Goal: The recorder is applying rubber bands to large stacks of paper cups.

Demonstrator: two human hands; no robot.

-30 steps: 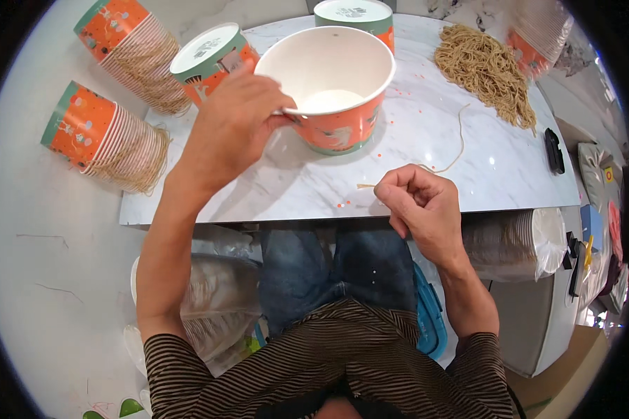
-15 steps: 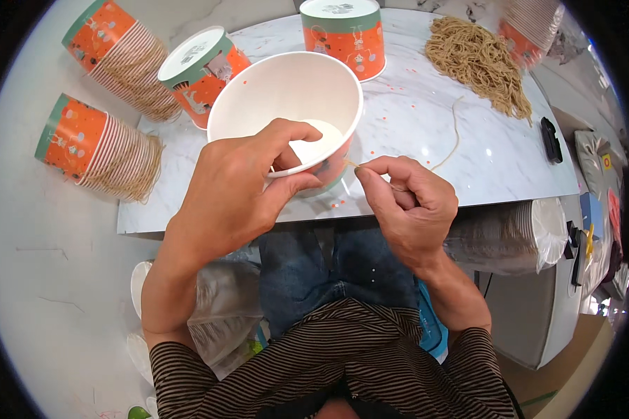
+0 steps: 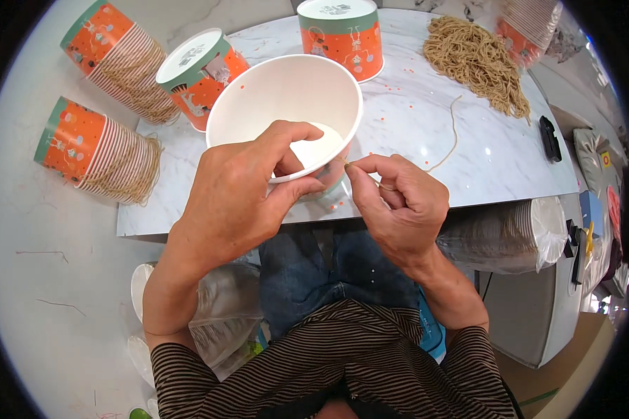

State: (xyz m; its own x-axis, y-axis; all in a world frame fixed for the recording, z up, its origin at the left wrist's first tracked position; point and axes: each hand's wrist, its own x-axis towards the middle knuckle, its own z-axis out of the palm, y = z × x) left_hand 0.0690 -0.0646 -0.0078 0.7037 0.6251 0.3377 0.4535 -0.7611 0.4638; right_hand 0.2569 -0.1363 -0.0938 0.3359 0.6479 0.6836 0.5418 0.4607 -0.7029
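The left hand (image 3: pixel 241 185) is clamped on the near rim of the open paper tub (image 3: pixel 279 80), fingers curled over into its white inside and thumb pressed outside; the tub sits at the near middle of the table (image 3: pixel 402 133), open end up. The right hand (image 3: pixel 402 206), just to the right, pinches a tan string (image 3: pixel 455 129) between thumb and forefinger, its tip just beside the tub's right side; whether it touches cannot be told. The string trails away to the far right, near a string pile (image 3: pixel 472 63). Beyond stand two upturned tubs, one left (image 3: pixel 213 84) and one far (image 3: pixel 349 49), orange and green with pale figures; dark printing on their white bases is too small to read.
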